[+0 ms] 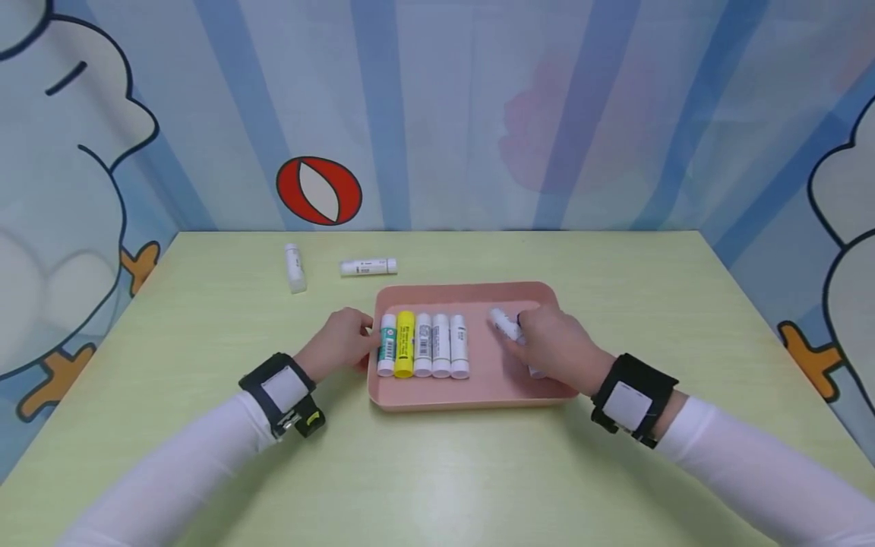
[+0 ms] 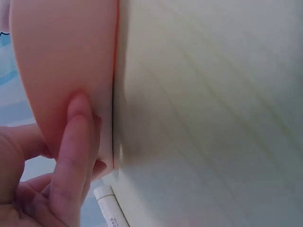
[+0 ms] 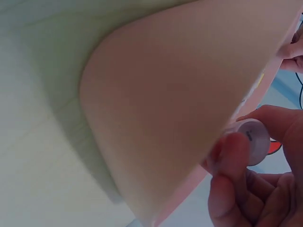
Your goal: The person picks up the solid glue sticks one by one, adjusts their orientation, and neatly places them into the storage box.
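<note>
A pink tray [image 1: 484, 389] holds a row of glue sticks standing side by side at its left: a teal-labelled one [image 1: 387, 346], a yellow one [image 1: 405, 344] and three white ones [image 1: 440, 346]. My left hand [image 1: 338, 338] grips the tray's left rim, thumb over the edge and fingers [image 2: 78, 137] against the outer wall. Over the tray's right part, my right hand [image 1: 557, 342] holds another white glue stick [image 1: 504, 324], slanted between thumb and fingers. Its round end [image 3: 256, 142] shows in the right wrist view; the hand hides its middle.
Behind the tray, on the pale wood table [image 1: 444, 471], lie two more white glue sticks: one [image 1: 295, 267] at the far left pointing away, the other [image 1: 368, 267] lying sideways. A printed cartoon backdrop [image 1: 472, 114] rises along the table's back edge.
</note>
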`<state>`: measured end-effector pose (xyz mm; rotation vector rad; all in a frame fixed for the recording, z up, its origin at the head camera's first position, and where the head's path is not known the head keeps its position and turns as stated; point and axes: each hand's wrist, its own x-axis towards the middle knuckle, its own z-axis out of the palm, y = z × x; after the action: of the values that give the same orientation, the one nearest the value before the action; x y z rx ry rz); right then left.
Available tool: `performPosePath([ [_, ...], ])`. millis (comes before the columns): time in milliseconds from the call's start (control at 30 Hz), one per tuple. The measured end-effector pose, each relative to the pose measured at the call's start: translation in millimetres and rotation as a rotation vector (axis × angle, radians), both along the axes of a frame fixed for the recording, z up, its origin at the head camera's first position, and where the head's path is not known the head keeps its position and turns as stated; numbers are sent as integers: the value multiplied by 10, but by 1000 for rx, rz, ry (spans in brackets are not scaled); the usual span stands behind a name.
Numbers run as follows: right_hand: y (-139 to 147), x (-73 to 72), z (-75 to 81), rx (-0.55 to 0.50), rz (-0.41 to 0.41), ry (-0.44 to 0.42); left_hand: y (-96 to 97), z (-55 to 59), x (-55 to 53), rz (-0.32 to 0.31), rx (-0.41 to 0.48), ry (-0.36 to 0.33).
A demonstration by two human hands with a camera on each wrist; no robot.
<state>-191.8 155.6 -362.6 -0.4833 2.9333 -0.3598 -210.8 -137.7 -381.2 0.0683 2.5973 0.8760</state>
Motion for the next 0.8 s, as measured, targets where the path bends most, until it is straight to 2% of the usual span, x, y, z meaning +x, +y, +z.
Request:
performPosePath([
  [67, -16, 6, -13, 44, 10, 10, 7, 0, 2, 8, 5, -3],
  [267, -48, -8, -51, 92, 16, 17, 2, -1, 4, 11, 13, -4],
  [433, -48, -7, -88, 210, 106, 121, 5, -7, 3, 8, 13, 4],
  [533, -45, -6, -107, 262, 132, 153, 9, -6, 7, 14, 17, 0],
  [800, -52, -21, -121, 303, 158, 94, 1, -4, 15, 20, 22, 5],
])
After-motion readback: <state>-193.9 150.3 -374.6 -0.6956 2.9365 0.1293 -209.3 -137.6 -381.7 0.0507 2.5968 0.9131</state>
